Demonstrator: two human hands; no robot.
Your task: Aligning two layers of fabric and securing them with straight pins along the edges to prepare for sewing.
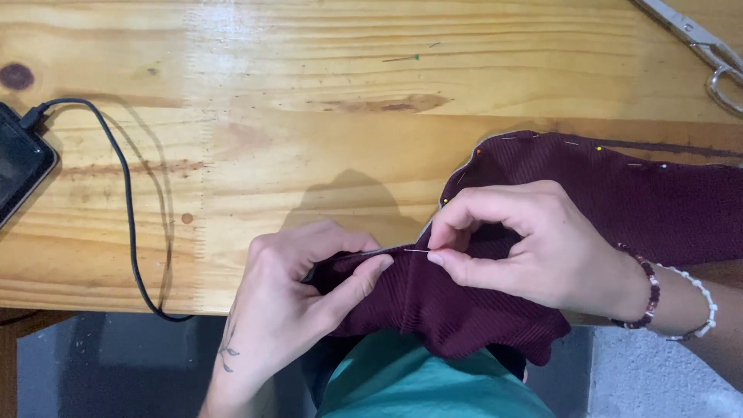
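Maroon ribbed fabric (619,209) drapes off the wooden table (309,116) edge: I judge it soft, light. My left hand (298,290) pinches its fold; my right hand (534,248) pinches a thin needle (416,250).

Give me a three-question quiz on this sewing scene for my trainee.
1. True or false: the right hand pinches a thin metal needle.
2. Which hand grips the dark maroon ribbed fabric at its folded edge: A left hand, B neither?
3. Fill in: the metal scissors lie at the wooden table's far ____ corner.

Key: 1 true; 2 A; 3 right.
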